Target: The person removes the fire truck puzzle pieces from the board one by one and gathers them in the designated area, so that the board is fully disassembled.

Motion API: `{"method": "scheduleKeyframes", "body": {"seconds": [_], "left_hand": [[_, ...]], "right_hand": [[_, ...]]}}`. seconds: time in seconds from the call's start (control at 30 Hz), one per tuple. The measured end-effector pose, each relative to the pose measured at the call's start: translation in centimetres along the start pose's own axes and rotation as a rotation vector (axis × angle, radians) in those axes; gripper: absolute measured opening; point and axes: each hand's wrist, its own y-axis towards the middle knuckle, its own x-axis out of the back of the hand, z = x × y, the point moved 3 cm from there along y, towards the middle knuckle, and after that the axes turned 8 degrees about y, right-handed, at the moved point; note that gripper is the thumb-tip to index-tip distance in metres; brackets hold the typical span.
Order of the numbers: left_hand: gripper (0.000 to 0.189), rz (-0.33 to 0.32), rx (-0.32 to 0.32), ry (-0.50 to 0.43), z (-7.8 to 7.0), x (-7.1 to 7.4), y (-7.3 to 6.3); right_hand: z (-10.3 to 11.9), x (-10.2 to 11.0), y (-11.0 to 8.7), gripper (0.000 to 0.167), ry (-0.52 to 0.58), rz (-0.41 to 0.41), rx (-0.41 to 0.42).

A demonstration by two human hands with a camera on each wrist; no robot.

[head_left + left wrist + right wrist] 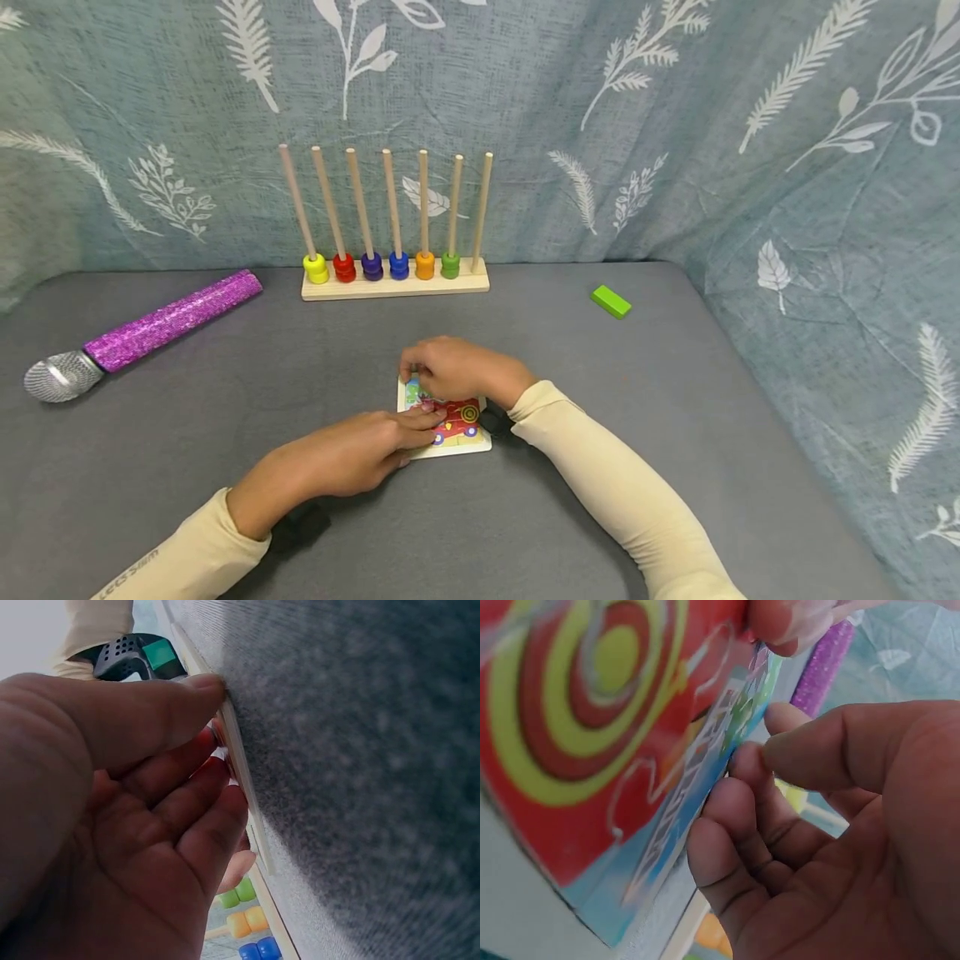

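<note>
A small jigsaw puzzle [456, 425] with a red vehicle picture lies in a pale tray on the table, between both hands. My left hand [367, 450] reaches in from the near left, fairly straight fingers resting on the picture; the left wrist view has its thumb [199, 694] at the tray's edge. Over the puzzle's far left corner my right hand [457, 368] bends down, covering part of the picture. Its curled fingertips [731, 802] meet the puzzle's far side in the right wrist view, thumb close beside them; I cannot tell whether they pinch a piece.
Behind the puzzle stands a wooden bead stacker [397, 287] with several upright pegs and coloured beads. A glittery purple microphone [172, 321] lies at the left, a green block [611, 301] at the back right. Leaf-patterned cloth [525, 100] hangs behind the grey table [555, 333].
</note>
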Motion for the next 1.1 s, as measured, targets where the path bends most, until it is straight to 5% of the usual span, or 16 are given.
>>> {"method": "scheduleKeyframes", "body": {"seconds": [0.4,1.1], "left_hand": [[0.041,0.027,0.020,-0.034,0.0,0.1,0.0],[0.045,0.053,0.034,-0.011,0.0,-0.1,-0.2]], "right_hand": [[-0.4,0.2,-0.5,0.025,0.118,-0.015,-0.080],[-1.4,0.3,-1.4,0.007,0.294,-0.079,-0.069]]}}
